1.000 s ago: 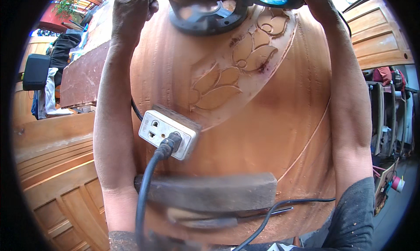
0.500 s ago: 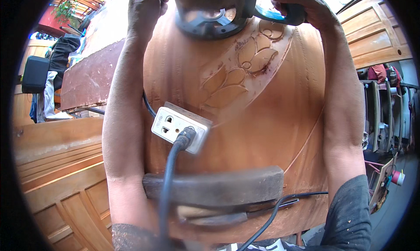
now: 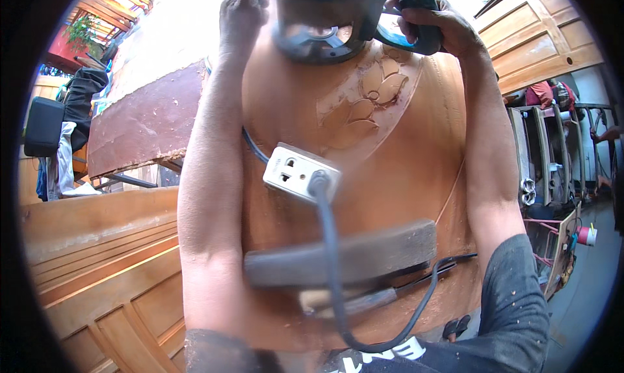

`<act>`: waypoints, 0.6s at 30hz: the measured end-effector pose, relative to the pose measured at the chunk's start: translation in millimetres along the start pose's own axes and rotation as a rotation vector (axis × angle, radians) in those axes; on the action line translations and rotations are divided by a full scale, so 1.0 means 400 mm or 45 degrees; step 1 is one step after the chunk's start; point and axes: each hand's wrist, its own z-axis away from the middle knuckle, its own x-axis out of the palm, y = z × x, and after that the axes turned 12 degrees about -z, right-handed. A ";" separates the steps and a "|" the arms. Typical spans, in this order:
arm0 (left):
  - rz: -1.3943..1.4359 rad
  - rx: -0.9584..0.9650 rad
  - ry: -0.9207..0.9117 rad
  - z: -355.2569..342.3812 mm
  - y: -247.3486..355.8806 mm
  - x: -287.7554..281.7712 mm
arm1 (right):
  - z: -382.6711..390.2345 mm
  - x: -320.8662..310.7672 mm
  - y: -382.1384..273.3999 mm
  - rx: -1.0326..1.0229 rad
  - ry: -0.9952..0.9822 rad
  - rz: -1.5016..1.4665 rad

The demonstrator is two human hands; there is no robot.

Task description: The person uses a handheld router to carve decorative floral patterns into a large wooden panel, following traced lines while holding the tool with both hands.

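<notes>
Curling the right hand snugly around the dark-teal loop handle of a black-ringed router, with too little of the left hand showing to tell its grip, now masking more carved petals, seemingly needing two-handed control, atop an orange-brown wooden panel amid brown panelled wooden doors.

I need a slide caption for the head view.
Right hand grips a power tool, left hand at its other side, over carved wood with a white socket nearby.
</notes>
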 end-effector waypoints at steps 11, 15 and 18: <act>-0.003 -0.087 -0.116 0.021 0.003 -0.019 | 0.011 0.038 -0.021 -0.068 -0.019 -0.123; 0.026 0.002 -0.103 0.018 -0.008 -0.020 | 0.018 0.056 -0.018 0.070 0.089 -0.228; 0.073 0.030 -0.094 0.034 0.012 -0.015 | 0.017 0.050 -0.020 0.074 0.119 -0.175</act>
